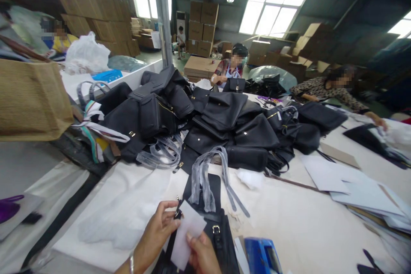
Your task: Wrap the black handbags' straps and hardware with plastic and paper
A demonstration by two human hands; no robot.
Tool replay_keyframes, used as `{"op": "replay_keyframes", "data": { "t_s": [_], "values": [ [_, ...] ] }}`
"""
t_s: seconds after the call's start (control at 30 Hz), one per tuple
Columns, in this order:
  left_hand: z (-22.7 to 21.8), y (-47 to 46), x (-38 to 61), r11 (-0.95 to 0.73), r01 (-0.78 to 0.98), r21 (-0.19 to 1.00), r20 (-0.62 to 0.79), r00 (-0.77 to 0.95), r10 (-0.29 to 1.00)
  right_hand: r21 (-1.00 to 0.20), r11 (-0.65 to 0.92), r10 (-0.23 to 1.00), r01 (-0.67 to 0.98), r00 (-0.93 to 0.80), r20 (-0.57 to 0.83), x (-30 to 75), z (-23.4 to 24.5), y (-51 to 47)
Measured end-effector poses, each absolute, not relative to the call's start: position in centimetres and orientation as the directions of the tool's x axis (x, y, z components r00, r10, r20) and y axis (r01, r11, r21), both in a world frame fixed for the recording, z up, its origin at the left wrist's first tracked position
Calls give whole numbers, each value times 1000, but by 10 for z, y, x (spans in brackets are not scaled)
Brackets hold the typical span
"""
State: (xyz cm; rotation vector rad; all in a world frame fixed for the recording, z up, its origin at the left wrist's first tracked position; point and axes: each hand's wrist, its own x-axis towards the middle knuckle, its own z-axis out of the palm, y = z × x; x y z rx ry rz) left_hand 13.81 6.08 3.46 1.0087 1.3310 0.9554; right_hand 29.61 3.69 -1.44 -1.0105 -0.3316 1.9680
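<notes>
A black bag (208, 205) lies flat on the white table (289, 222) right in front of me, its straps wrapped in clear film (205, 180). My left hand (157, 233) pinches a small metal clasp at the bag's edge together with the top corner of a white foam sheet (188, 233). My right hand (202, 254) grips the lower edge of that same sheet with closed fingers. The sheet rests over the bag's left side.
A big heap of black bags (224, 124) fills the middle of the table. A blue device (261, 254) sits to the right of my hands. White sheets (346, 184) lie at the right. Two people work at the far side. A tan woven bag (32, 98) stands at the left.
</notes>
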Motion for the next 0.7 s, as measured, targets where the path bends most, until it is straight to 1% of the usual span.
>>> {"op": "replay_keyframes", "data": {
  "t_s": [0.1, 0.17, 0.23, 0.37, 0.43, 0.47, 0.53, 0.6, 0.63, 0.7],
  "values": [
    [34, 58, 138, 224, 236, 946, -216, -58, 975, -560, -575, 806, -597, -293, -515, 294, -23, 34],
    [35, 57, 140, 193, 343, 919, -194, -32, 981, -586, -560, 819, -586, -286, -497, 294, -22, 34],
    [40, 58, 143, 184, 378, 908, -196, -6, 981, -633, -519, 846, -575, -241, -475, 297, -16, 36],
    [51, 62, 149, 182, 400, 898, -189, -22, 982, -725, -445, 889, -525, -164, -428, 305, 0, 44],
    [53, 64, 151, 224, 381, 897, -237, -14, 971, -760, -432, 898, -486, -161, -408, 311, 7, 49],
    [53, 65, 151, 253, 336, 907, -272, 8, 962, -769, -429, 900, -473, -150, -409, 314, 9, 52],
    [50, 67, 152, 316, 194, 929, -334, 68, 940, -773, -430, 895, -467, -109, -433, 321, 12, 57],
    [46, 69, 151, 361, 75, 929, -368, 102, 924, -767, -438, 883, -469, -65, -465, 328, 10, 61],
    [44, 70, 150, 377, 54, 925, -381, 103, 919, -767, -442, 880, -464, -58, -472, 331, 7, 63],
    [44, 72, 149, 404, 84, 911, -411, 96, 906, -776, -443, 884, -449, -77, -461, 334, 0, 64]
  ]
}}
